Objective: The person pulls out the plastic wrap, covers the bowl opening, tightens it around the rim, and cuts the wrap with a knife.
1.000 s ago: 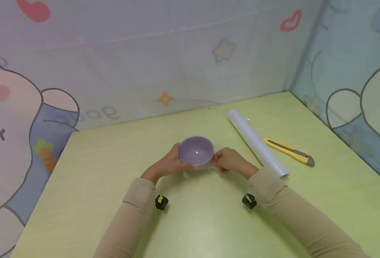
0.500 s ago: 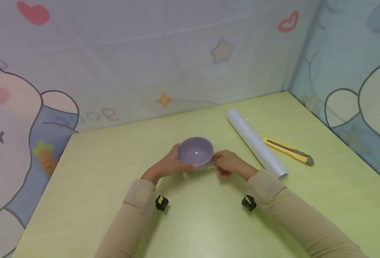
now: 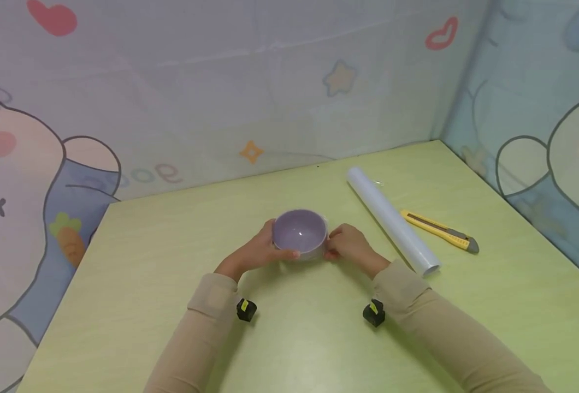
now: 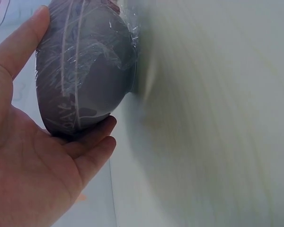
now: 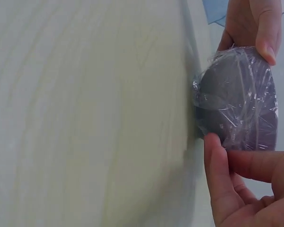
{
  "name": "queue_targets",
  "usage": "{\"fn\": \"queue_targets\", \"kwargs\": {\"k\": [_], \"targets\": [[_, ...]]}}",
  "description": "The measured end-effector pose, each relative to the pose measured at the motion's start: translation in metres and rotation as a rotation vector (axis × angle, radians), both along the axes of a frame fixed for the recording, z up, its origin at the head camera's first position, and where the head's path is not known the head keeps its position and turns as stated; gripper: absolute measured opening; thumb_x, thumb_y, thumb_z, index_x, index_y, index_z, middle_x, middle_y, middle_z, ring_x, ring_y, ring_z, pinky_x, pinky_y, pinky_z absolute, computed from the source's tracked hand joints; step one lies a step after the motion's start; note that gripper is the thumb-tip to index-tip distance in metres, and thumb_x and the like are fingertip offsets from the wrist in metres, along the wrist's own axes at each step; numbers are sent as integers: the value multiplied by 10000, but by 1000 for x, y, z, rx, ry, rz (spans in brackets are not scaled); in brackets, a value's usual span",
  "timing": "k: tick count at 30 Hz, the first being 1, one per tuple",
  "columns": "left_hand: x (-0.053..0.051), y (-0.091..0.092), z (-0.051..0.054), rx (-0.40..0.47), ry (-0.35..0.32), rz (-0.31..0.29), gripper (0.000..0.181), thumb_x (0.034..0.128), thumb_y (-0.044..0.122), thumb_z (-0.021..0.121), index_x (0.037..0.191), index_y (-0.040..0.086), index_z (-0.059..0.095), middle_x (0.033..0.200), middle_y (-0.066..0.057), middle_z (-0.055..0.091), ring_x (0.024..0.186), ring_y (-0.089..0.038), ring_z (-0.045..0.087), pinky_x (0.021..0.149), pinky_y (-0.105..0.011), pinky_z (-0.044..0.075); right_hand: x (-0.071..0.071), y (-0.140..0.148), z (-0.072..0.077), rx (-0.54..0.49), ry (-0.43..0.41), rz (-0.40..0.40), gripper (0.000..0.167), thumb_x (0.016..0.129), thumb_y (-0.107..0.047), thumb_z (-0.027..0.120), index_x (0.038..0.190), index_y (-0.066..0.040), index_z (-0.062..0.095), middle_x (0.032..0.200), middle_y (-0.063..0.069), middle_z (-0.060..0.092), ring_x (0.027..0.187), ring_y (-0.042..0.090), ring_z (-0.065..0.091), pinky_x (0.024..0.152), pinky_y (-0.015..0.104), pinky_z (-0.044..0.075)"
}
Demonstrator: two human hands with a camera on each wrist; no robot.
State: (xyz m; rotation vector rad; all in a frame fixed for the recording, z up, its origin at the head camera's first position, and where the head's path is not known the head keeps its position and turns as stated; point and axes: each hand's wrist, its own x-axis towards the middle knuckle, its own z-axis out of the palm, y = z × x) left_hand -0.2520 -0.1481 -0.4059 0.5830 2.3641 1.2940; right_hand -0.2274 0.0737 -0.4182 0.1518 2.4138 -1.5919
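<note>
A purple bowl, its mouth facing up, stands at the middle of the table. Clear plastic wrap clings in wrinkles to its outer side. From the left my left hand holds the bowl, thumb along the near side near the rim and fingers round the far left side. At the bowl's right side my right hand has thumb and fingertips together, pinching the plastic wrap against the bowl's wall. How much film lies between those fingertips is hidden.
A long white roll lies slantwise to the right of the bowl. Beyond it is a yellow utility knife. A small clear scrap lies near the roll's far end. Printed cloth hangs behind the table.
My right hand's fingers have worked beside the bowl's right side, and its wrist has shifted slightly left and nearer. The left hand and the bowl have hardly moved.
</note>
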Motion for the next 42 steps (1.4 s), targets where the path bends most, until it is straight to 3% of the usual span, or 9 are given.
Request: {"fn": "queue_targets", "kwargs": {"k": [5,8,12,14,19,22,35,39,42], "targets": [[1,1,2,7,8,-10,916,731,268,768,1400,52,182,1354,-132,319,1191,-264,421,1000,-405,356,0,0,-1,7,24,8,208,810,-29,545,1002,43,578,843,139,678,583,95,632,620,233,515],[2,2,4,10,6,-6,920,731,269,768,1402,47,179,1359,-141,308,1195,-273,415,1002,-412,349,1,0,-1,42,-12,46,132,835,-41,506,899,46,583,700,91,640,502,82,594,552,216,503],[1,2,4,7,-7,1,926,727,265,770,1403,50,173,1364,-143,301,1199,-278,413,1007,-415,346,1,-2,-1,63,-51,84,222,869,-64,433,823,59,612,535,9,561,435,78,547,486,200,474],[5,3,11,9,-10,-11,928,735,245,761,1405,22,159,1373,-178,286,1207,-305,403,1009,-428,344,0,-3,-2,24,-44,74,245,867,-49,429,849,91,629,531,10,574,440,75,547,485,206,485],[8,5,19,9,-29,-23,915,758,166,732,1415,-27,124,1395,-240,250,1233,-354,368,1032,-461,308,1,-2,-1,-181,-70,81,268,831,15,429,950,185,598,609,43,610,520,75,593,556,213,525],[1,3,9,-1,-25,-11,923,756,178,741,1424,8,127,1402,-207,258,1241,-332,363,1042,-461,291,4,0,4,-276,-115,103,277,813,40,435,992,195,578,677,70,633,594,95,619,609,220,531],[-1,3,2,11,-8,-13,935,727,270,767,1408,52,164,1368,-149,304,1210,-279,407,1015,-423,341,14,3,15,-226,-158,108,208,802,-31,458,922,29,618,895,91,701,806,123,652,736,289,521],[-1,3,2,19,-2,-23,935,732,268,764,1414,57,160,1370,-151,297,1199,-279,419,996,-413,363,16,7,16,-294,-189,89,175,827,-72,480,940,-19,602,890,32,655,879,157,617,800,320,513],[0,3,3,23,1,-32,927,738,246,757,1416,51,156,1375,-165,294,1199,-289,422,995,-415,366,17,10,15,-396,-224,71,233,870,-86,466,1044,18,581,882,11,626,901,154,597,863,339,498]]}}
